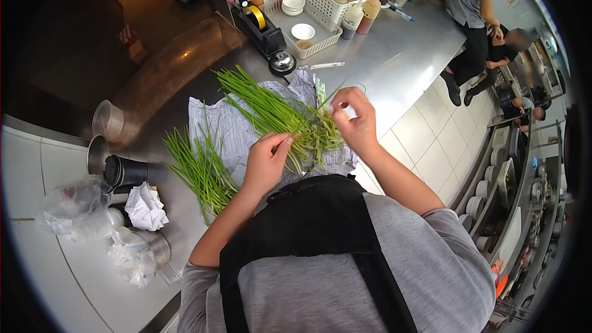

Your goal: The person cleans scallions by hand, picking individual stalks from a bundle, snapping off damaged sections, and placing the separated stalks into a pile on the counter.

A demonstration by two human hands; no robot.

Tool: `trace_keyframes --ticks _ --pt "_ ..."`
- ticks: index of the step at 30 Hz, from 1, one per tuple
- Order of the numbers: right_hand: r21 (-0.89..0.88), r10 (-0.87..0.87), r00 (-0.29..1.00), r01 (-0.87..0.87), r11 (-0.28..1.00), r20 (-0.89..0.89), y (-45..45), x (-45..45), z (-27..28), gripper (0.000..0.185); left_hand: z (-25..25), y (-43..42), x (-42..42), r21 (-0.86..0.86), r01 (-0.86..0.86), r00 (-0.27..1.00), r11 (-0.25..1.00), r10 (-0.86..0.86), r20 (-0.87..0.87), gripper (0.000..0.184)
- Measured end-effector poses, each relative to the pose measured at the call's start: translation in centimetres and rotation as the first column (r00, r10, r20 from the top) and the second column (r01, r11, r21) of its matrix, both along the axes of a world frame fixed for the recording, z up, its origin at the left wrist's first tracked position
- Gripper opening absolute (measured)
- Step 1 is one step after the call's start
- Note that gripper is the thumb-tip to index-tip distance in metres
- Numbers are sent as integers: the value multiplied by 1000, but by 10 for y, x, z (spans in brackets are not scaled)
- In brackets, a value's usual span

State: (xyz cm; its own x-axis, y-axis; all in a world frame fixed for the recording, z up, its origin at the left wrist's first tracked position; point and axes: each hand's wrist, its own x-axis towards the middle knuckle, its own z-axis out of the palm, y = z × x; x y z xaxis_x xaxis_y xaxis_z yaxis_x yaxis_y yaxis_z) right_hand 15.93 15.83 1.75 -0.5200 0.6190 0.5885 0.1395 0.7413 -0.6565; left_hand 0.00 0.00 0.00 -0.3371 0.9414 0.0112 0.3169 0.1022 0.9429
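Note:
Long green stalks (pixel 253 102) lie in a bunch on a grey-white cloth (pixel 225 132) spread over the steel counter. Their pale, tangled ends (pixel 320 142) point toward the cloth's right side. A second bunch of green stalks (pixel 200 172) rests at the cloth's left edge. My left hand (pixel 269 155) is at the near side of the first bunch, thumb and fingers pinched together at the stalks. Over the pale ends, my right hand (pixel 356 118) is raised with curled fingers; a thin green strand seems to run by its fingertips, but what it holds is too small to tell.
Behind the cloth stand a bell (pixel 282 62), a black tape holder (pixel 262 34) and a white basket (pixel 317 0) with bottles. At the left are a plastic tub (pixel 108 119), dark cups (pixel 126 171) and bags (pixel 77 209). Several people (pixel 472 6) are at the upper right.

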Motion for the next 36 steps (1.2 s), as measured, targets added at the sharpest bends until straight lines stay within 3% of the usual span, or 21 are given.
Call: trace_keyframes --ticks 2,3,6,8,9,11,15,16,17,18,19,20,21,23,25,26,27,29,30,32,36 --pt "-135 -112 988 98 986 -101 9 9 -1 12 -1 -5 -2 8 -25 999 1000 24 31 22" --pt "-287 -155 982 119 951 -107 14 13 1 14 0 -4 -4 12 -23 999 1000 23 27 22" --pt "-156 -208 977 199 967 -43 18 17 12 24 4 -13 -6 5 -45 998 999 44 35 22" --pt "140 -183 973 163 977 140 21 18 15 29 6 -19 -7 -49 -49 999 998 49 13 22" --pt "139 -184 973 165 977 139 23 16 14 29 4 -21 -8 -51 -47 999 998 48 13 22" --pt "374 -213 950 117 920 226 26 10 13 31 0 -25 -8 -22 -47 999 999 47 -2 22" --pt "436 -171 952 46 899 253 32 7 -1 28 2 -31 -8 -20 -81 997 997 81 -9 20" --pt "435 -164 952 36 900 260 30 5 -1 28 -2 -33 -12 -101 -42 976 994 62 209 21" --pt "147 -78 985 56 988 152 27 2 -2 23 -5 -34 -15 -169 13 906 986 60 419 22" --pt "-156 -28 999 32 987 26 25 0 -2 18 -7 -35 -20 -173 5 901 985 71 429 22" --pt "-162 -15 999 21 987 38 24 0 1 18 -8 -35 -26 -130 64 667 989 54 743 23" --pt "-646 -86 965 -98 757 -247 24 -1 7 15 -8 -36 -28 -65 97 331 993 29 943 24" --pt "-888 -295 856 -327 324 -423 23 -3 13 13 -5 -36 -28 -69 83 321 994 39 946 24" --pt "-894 -305 855 -328 306 -419 19 -2 11 11 4 -32 -28 -122 -27 155 992 124 980 27" --pt "-866 -34 977 -173 469 -213 19 7 -8 10 3 -31 -31 -98 -43 138 994 103 985 29" --pt "-822 35 996 -92 562 -87 11 8 -12 10 5 -31 -32 -95 -73 150 993 105 983 29" --pt "-823 41 996 -92 561 -83 6 11 -22 10 5 -31 -32 -94 -101 161 990 110 981 28" --pt "-367 204 894 -48 929 398 -1 19 -41 9 4 -33 -32 -85 -142 158 986 108 982 28" --pt "-368 209 892 -52 928 401 -4 21 -41 9 3 -34 -32 -74 -177 162 981 103 981 29" --pt "-47 84 726 -71 996 682 -8 22 -41 11 6 -34 -30 -88 -209 175 974 126 976 28" --pt "43 88 840 -131 991 536 -18 15 -44 8 -2 -33 -29 -106 -255 193 961 158 968 31"
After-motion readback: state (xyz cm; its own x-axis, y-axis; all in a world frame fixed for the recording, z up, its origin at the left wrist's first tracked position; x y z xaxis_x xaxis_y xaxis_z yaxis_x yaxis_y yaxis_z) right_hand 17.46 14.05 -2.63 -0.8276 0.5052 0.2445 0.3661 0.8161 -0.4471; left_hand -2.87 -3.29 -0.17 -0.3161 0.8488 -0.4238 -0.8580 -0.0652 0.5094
